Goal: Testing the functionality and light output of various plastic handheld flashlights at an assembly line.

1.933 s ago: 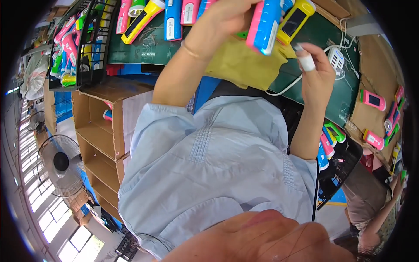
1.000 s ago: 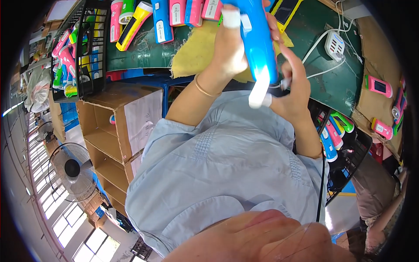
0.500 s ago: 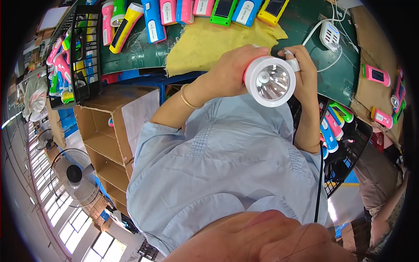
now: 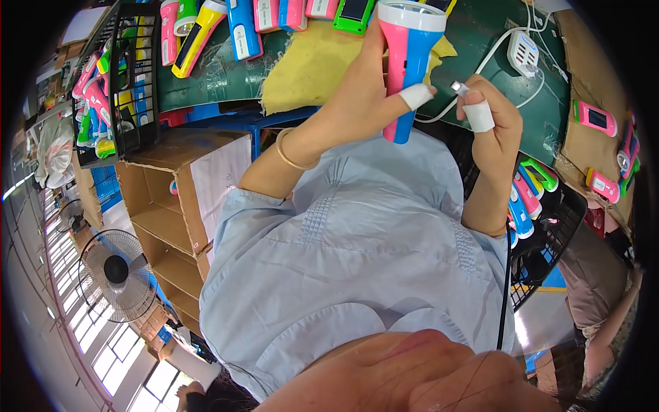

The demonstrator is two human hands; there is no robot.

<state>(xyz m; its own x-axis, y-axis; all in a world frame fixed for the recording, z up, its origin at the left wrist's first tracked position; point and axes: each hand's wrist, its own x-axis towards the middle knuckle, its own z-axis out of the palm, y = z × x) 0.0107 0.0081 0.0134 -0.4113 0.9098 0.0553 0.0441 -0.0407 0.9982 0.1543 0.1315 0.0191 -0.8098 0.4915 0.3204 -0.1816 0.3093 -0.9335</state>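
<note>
My left hand [image 4: 360, 99] is wrapped round a pink and blue flashlight [image 4: 410, 58], its white head up and its tail toward me. White tape covers my left thumb. To the right, my right hand [image 4: 493, 123] pinches a small white cable plug [image 4: 458, 88] between thumb and finger; white tape is on this thumb too. The plug's metal tip points at the flashlight and is apart from it. Under my left hand a yellow cloth [image 4: 302, 72] lies on the green table [image 4: 206, 86]. Beyond it is a row of colourful flashlights, among them a blue one [image 4: 241, 31].
A white multi-port USB charger [image 4: 523, 53] with cables sits at the table's right. Black baskets of flashlights stand at the left [image 4: 137, 89] and lower right [image 4: 549, 240]. Left of me are a cardboard shelf [image 4: 161, 206] and a fan [image 4: 117, 269]. A person's leg [image 4: 590, 268] shows at right.
The flashlight has turned from lens facing me to head up, showing its side. My right hand has come away from the flashlight, and the cable plug in it now shows.
</note>
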